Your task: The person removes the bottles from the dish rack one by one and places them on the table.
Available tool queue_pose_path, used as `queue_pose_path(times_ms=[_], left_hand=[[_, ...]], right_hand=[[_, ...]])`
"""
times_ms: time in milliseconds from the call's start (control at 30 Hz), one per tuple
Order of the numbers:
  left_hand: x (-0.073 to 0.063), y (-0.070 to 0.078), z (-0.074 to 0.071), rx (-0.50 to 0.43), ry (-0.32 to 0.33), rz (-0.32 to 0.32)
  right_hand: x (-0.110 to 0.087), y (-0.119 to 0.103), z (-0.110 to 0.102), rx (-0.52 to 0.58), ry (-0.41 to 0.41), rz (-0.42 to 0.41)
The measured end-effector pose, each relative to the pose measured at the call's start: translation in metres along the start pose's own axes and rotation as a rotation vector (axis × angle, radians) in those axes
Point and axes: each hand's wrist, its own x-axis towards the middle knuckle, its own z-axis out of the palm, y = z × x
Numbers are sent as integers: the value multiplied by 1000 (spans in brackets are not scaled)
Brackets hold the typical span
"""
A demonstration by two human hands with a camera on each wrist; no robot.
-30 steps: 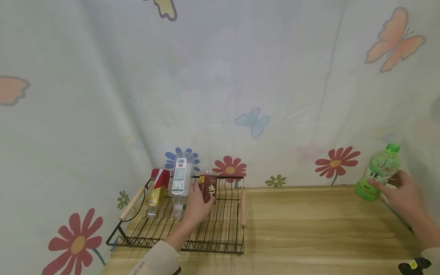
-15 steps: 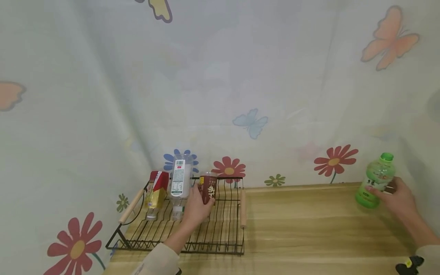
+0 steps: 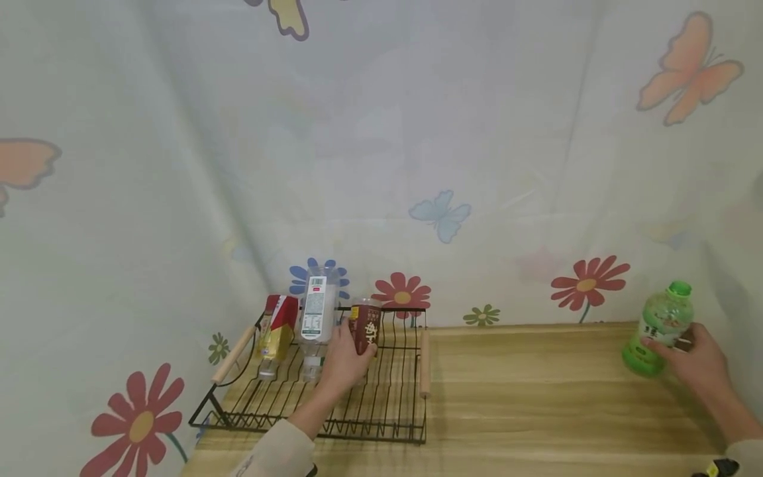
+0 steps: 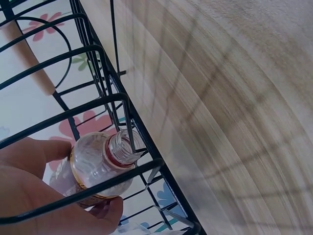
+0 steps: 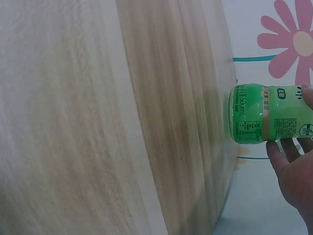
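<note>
A small clear bottle with a dark red-brown label (image 3: 365, 326) stands neck down in a black wire rack (image 3: 381, 438). My left hand (image 3: 344, 358) grips it, thumb and fingers on opposite sides. In the left wrist view, the capless neck of that bottle (image 4: 98, 159) points at the rack's wires, with my left hand (image 4: 54, 205) around its body. At the far right, my right hand (image 3: 699, 361) holds a green drink bottle (image 3: 667, 315), cap up and slightly tilted. The green bottle's base (image 5: 247, 113) is close to the tabletop; I cannot tell whether they touch.
To the left in the rack are a clear bottle with a white label (image 3: 314, 308) and a red-and-yellow one (image 3: 277, 328), both neck down. Wooden handles (image 3: 424, 364) flank the rack. The wooden table (image 3: 524, 391) meets a flowered curtain (image 3: 507, 265) behind.
My right hand has lowered the green bottle toward the tabletop and turned it more upright. The left hand keeps its grip on the brown-labelled bottle, with no clear movement.
</note>
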Motion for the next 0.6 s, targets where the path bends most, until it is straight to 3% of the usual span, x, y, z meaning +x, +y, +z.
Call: queue_pose_path(times_ms=[333, 600], left_hand=[[-1, 5, -1, 26, -14, 0], [-1, 2, -3, 9, -14, -39]], right_hand=[[1, 9, 5, -44, 48, 48], [4, 4, 7, -60, -3, 41]])
